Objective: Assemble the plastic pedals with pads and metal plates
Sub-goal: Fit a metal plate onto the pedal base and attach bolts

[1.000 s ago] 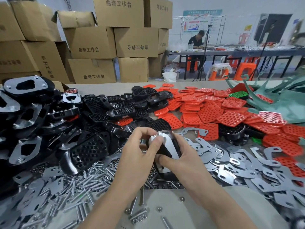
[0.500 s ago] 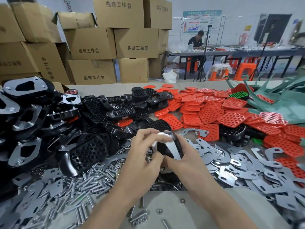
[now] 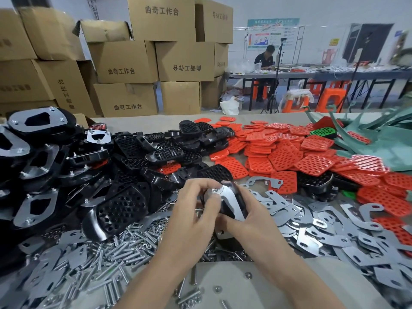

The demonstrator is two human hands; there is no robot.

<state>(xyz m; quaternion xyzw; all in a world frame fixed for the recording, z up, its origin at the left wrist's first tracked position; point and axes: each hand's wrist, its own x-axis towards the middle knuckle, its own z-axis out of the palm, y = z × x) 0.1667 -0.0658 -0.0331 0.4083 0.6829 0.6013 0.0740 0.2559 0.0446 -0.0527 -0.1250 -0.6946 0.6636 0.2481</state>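
I hold a black plastic pedal [image 3: 236, 202] with a shiny metal plate [image 3: 230, 197] laid on it, above the table's middle. My right hand [image 3: 249, 221] grips the pedal from below and the right side. My left hand [image 3: 196, 210] pinches at the plate's top end, fingertips on a small nut or screw head there. The pedal's lower half is hidden by both hands. Loose black pedals [image 3: 120, 210] lie to the left, red pads [image 3: 283, 157] to the right, and metal plates [image 3: 312, 224] at the near right.
Bolts and nuts [image 3: 124, 248] are strewn near the left front. Finished pedals with plates [image 3: 33, 139] pile at the far left. Cardboard boxes [image 3: 124, 63] stand behind the table. Green plastic pieces [image 3: 379, 139] lie at the far right. A person sits at a distant bench.
My left fingers have shifted at the plate's top end, and the pedal has tilted slightly between my hands. Everything else stays put.
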